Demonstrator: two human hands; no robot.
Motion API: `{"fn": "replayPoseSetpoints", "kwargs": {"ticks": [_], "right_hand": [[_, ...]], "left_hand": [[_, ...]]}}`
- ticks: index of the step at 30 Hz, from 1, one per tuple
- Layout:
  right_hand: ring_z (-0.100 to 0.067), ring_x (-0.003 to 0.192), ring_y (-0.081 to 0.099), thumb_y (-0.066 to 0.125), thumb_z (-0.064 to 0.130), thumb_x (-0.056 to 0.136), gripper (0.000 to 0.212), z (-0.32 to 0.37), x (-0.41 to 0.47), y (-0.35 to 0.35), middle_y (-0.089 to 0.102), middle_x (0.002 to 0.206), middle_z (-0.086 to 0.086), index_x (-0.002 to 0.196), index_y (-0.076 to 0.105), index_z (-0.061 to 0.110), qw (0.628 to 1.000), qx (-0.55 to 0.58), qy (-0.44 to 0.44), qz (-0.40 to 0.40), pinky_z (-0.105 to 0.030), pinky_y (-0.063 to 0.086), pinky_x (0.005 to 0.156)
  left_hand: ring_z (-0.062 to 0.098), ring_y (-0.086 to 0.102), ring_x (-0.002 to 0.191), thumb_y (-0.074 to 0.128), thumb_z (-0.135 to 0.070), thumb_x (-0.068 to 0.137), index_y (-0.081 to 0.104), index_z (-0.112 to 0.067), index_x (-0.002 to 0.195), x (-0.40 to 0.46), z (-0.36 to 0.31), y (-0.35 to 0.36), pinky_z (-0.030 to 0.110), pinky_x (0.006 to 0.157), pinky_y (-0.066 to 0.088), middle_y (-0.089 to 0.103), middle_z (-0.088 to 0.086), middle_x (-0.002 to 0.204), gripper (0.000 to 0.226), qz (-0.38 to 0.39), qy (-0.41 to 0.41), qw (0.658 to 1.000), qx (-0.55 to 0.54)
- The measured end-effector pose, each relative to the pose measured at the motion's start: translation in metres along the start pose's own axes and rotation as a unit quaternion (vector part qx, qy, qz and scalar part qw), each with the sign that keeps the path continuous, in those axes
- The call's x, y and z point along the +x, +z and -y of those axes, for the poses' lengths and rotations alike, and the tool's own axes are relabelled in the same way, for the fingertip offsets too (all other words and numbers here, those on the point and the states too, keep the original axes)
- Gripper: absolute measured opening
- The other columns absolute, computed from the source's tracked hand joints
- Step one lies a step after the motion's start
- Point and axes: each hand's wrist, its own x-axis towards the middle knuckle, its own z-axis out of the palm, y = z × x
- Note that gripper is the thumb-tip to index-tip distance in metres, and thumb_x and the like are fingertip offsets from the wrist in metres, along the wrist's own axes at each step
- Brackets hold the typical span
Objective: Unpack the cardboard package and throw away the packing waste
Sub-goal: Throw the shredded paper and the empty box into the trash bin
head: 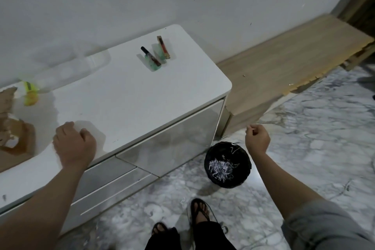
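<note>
A: Hands?
B: Left hand (pixel 74 144) fisted on white table (pixel 125 95), fingers together, holding nothing visible. Right hand (pixel 257 138) above black bin (pixel 227 165), fingers pinching a paper shred (pixel 249 127).
A: Package?
B: Torn cardboard (pixel 12 128) at table's left edge.

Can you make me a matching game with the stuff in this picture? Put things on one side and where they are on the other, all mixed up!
Things:
1. shredded paper
2. torn cardboard
3. black bin
4. left hand

Places:
A. on the marble floor beside the cabinet
B. resting on the white cabinet top
C. inside the bin
D. at the far left edge of the cabinet top

Pairs: 1-C, 2-D, 3-A, 4-B
</note>
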Motion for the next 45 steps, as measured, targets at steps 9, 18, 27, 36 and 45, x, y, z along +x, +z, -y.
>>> {"fn": "replayPoseSetpoints", "kwargs": {"ticks": [9, 18, 27, 36, 45], "right_hand": [[-0.024, 0.055, 0.063, 0.05, 0.04, 0.093, 0.041, 0.0, -0.003, 0.0, 0.065, 0.061, -0.017, 0.077, 0.062, 0.005, 0.998, 0.031, 0.048, 0.002, -0.029, 0.047, 0.054], [-0.025, 0.073, 0.056, 0.053, 0.029, 0.093, 0.025, 0.048, -0.041, 0.018, 0.061, 0.075, -0.008, 0.081, 0.061, 0.009, 0.995, 0.012, -0.091, 0.045, -0.028, 0.038, 0.064], [-0.008, 0.074, 0.05, 0.052, 0.023, 0.089, 0.021, 0.144, -0.147, 0.079, 0.056, 0.082, 0.001, 0.089, 0.063, 0.005, 0.886, 0.079, -0.44, 0.12, -0.015, 0.04, 0.069], [0.002, 0.08, 0.058, 0.054, 0.013, 0.085, 0.016, 0.266, -0.283, 0.187, 0.062, 0.093, -0.002, 0.098, 0.064, 0.009, 0.844, 0.138, -0.43, 0.288, -0.013, 0.045, 0.069], [-0.017, 0.11, 0.051, 0.056, 0.027, 0.091, 0.047, 0.334, -0.389, 0.279, 0.046, 0.127, -0.001, 0.134, 0.042, 0.013, 0.865, 0.04, -0.274, 0.418, -0.024, 0.04, 0.088]], "left_hand": [[0.053, 0.05, 0.099, 0.039, -0.019, 0.074, 0.051, 0.012, 0.115, 0.004, 0.005, 0.004, 0.053, 0.089, 0.037, 0.052, 0.037, 0.112, 0.053, 0.0, 0.004, 1.0, 0.002], [0.053, 0.051, 0.097, 0.042, -0.022, 0.074, 0.051, 0.013, 0.114, 0.002, -0.002, -0.004, 0.056, 0.086, 0.04, 0.052, 0.038, 0.111, 0.054, 0.034, -0.014, 0.999, -0.02], [0.034, 0.041, 0.129, 0.057, -0.016, 0.092, 0.042, 0.006, 0.134, 0.002, 0.0, -0.03, 0.028, 0.102, 0.031, 0.042, 0.023, 0.14, 0.05, 0.121, -0.104, 0.958, -0.236], [0.025, 0.057, 0.096, 0.046, -0.028, 0.086, 0.062, -0.003, 0.101, 0.033, 0.064, -0.117, 0.03, 0.084, 0.047, 0.062, 0.01, 0.1, 0.033, -0.018, 0.08, 0.969, -0.234], [0.039, 0.04, 0.127, 0.063, -0.026, 0.084, 0.05, -0.006, 0.129, 0.096, 0.224, -0.162, 0.053, 0.102, 0.036, 0.04, 0.022, 0.139, 0.051, -0.036, -0.111, 0.985, -0.127]]}}
